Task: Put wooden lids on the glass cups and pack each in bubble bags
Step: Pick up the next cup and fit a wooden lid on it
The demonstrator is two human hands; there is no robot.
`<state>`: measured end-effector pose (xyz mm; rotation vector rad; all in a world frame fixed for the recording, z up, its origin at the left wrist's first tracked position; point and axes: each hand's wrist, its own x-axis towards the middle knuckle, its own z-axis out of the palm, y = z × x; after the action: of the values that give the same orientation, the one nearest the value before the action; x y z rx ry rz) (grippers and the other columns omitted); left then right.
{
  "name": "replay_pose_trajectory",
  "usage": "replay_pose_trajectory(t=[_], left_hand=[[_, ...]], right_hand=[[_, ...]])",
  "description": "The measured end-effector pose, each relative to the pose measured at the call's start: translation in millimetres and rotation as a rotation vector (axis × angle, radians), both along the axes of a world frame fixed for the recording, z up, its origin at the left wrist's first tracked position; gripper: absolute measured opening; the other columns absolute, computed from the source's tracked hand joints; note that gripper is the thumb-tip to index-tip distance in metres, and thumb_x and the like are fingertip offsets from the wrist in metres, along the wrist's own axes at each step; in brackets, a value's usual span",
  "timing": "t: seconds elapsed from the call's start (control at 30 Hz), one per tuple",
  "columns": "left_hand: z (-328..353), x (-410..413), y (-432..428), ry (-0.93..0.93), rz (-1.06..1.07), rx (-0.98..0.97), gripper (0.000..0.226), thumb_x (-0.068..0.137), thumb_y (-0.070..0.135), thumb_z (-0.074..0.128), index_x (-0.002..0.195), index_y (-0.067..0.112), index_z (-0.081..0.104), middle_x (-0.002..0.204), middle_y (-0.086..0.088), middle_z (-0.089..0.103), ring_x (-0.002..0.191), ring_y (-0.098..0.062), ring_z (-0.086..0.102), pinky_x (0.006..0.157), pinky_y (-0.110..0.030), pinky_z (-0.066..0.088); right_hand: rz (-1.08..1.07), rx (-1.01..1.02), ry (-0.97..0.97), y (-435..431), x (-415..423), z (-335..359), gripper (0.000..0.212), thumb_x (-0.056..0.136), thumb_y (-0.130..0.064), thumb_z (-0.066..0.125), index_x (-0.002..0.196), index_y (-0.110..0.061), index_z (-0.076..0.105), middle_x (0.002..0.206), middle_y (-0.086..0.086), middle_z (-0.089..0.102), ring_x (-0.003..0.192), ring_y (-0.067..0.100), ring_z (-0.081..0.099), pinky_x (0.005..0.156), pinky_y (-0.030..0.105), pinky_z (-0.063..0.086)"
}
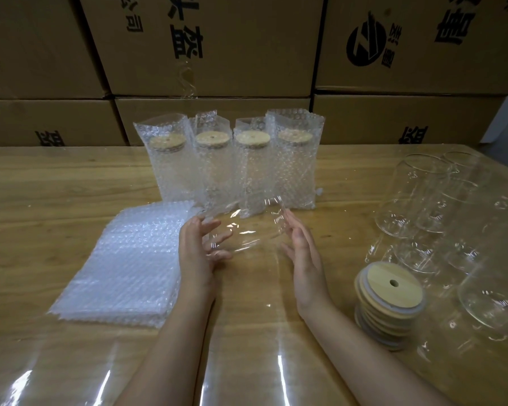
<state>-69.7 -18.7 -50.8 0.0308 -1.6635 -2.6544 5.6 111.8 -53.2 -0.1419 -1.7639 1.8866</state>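
Observation:
A clear glass cup (247,227) without a lid hangs tilted over the middle of the table, held between both hands. My left hand (198,250) grips its left side, and the fingers show through the glass. My right hand (304,253) presses flat against its right side. A stack of flat bubble bags (123,265) lies just left of my left hand. To the right of my right forearm stands a stack of round wooden lids (389,297), each with a centre hole.
Several lidded cups in bubble bags (229,165) stand in a row at the back. Several empty glass cups (417,197) crowd the right side of the wooden table (41,206). Clear film covers the table's near edge. Cardboard boxes (217,54) form a wall behind.

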Motion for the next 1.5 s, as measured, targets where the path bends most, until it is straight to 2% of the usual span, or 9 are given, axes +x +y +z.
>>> replay_pose_trajectory(t=[0.17, 0.3, 0.4, 0.53, 0.67, 0.8, 1.0, 1.3, 1.5], left_hand=[[-4.7, -1.1, 1.7, 0.073, 0.022, -0.059, 0.051, 0.072, 0.064, 0.052, 0.108, 0.029, 0.052, 0.114, -0.005, 0.063, 0.089, -0.021, 0.072, 0.049, -0.025, 0.051], [-5.3, -1.9, 2.1, 0.088, 0.025, -0.116, 0.049, 0.072, 0.066, 0.050, 0.107, 0.031, 0.051, 0.118, -0.006, 0.060, 0.092, -0.017, 0.071, 0.050, -0.028, 0.052], [-5.4, -0.7, 3.8, 0.091, 0.038, -0.184, 0.052, 0.071, 0.066, 0.049, 0.110, 0.032, 0.050, 0.119, -0.003, 0.059, 0.091, -0.013, 0.070, 0.054, -0.032, 0.054], [-5.0, 3.2, 4.2, 0.121, 0.066, -0.281, 0.051, 0.080, 0.054, 0.053, 0.121, 0.026, 0.050, 0.116, 0.003, 0.059, 0.092, -0.014, 0.069, 0.085, -0.057, 0.052], [0.4, 10.6, 5.2, 0.169, 0.035, -0.323, 0.030, 0.082, 0.045, 0.053, 0.110, 0.035, 0.055, 0.118, -0.005, 0.062, 0.086, -0.014, 0.069, 0.067, -0.040, 0.053], [1.7, 13.7, 4.0, 0.194, -0.010, -0.290, 0.037, 0.079, 0.041, 0.056, 0.113, 0.025, 0.060, 0.111, -0.010, 0.065, 0.080, -0.019, 0.069, 0.046, -0.026, 0.048], [4.2, 10.5, -0.2, 0.179, -0.031, -0.152, 0.044, 0.070, 0.051, 0.058, 0.103, 0.023, 0.064, 0.089, -0.004, 0.069, 0.070, -0.023, 0.069, 0.037, -0.021, 0.039], [3.9, 7.4, 0.3, 0.085, 0.042, -0.046, 0.030, 0.083, 0.045, 0.047, 0.103, 0.027, 0.060, 0.095, -0.003, 0.068, 0.077, -0.020, 0.070, 0.048, -0.029, 0.050], [6.1, 11.8, 1.8, 0.132, 0.084, -0.109, 0.054, 0.071, 0.058, 0.052, 0.114, 0.025, 0.056, 0.110, -0.008, 0.065, 0.090, -0.024, 0.069, 0.058, -0.041, 0.052]], right_hand=[[-0.009, -0.002, -0.001, -1.2, 0.6, -1.5, 0.057, 0.078, -0.063, 0.041, 0.129, -0.038, 0.049, 0.139, -0.016, 0.050, 0.128, -0.006, 0.043, 0.114, 0.038, 0.033], [-0.010, 0.022, 0.027, -1.5, 3.2, -0.5, 0.054, 0.086, -0.054, 0.045, 0.135, -0.033, 0.045, 0.142, -0.018, 0.046, 0.128, -0.012, 0.039, 0.104, 0.009, 0.032], [-0.020, 0.034, 0.047, -0.6, 4.3, 0.1, 0.048, 0.091, -0.041, 0.042, 0.138, -0.029, 0.044, 0.142, -0.018, 0.044, 0.129, -0.014, 0.036, 0.096, 0.001, 0.029], [-0.039, 0.090, 0.063, -0.7, 4.8, 0.1, 0.048, 0.093, -0.036, 0.039, 0.140, -0.026, 0.039, 0.147, -0.016, 0.039, 0.134, -0.013, 0.030, 0.102, 0.002, 0.024], [-0.075, 0.085, 0.049, 1.2, 2.4, -1.4, 0.046, 0.092, -0.035, 0.037, 0.138, -0.030, 0.038, 0.144, -0.020, 0.038, 0.132, -0.015, 0.030, 0.103, 0.004, 0.023], [-0.095, 0.034, 0.030, 2.2, 0.2, -3.6, 0.045, 0.091, -0.039, 0.035, 0.135, -0.031, 0.044, 0.140, -0.022, 0.043, 0.127, -0.018, 0.034, 0.100, 0.002, 0.026], [0.006, -0.082, -0.004, 3.3, -2.7, -3.7, 0.041, 0.088, -0.054, 0.037, 0.125, -0.042, 0.048, 0.133, -0.023, 0.054, 0.122, -0.006, 0.049, 0.106, 0.027, 0.037], [0.091, -0.024, -0.064, -4.8, 0.5, -5.9, 0.078, 0.077, -0.065, 0.047, 0.146, -0.030, 0.034, 0.146, -0.015, 0.043, 0.132, 0.000, 0.042, 0.115, 0.038, 0.031], [0.037, -0.045, -0.024, -5.3, 1.4, -5.2, 0.033, 0.089, -0.042, 0.050, 0.112, -0.019, 0.058, 0.139, -0.007, 0.048, 0.125, -0.008, 0.045, 0.110, 0.028, 0.037]])
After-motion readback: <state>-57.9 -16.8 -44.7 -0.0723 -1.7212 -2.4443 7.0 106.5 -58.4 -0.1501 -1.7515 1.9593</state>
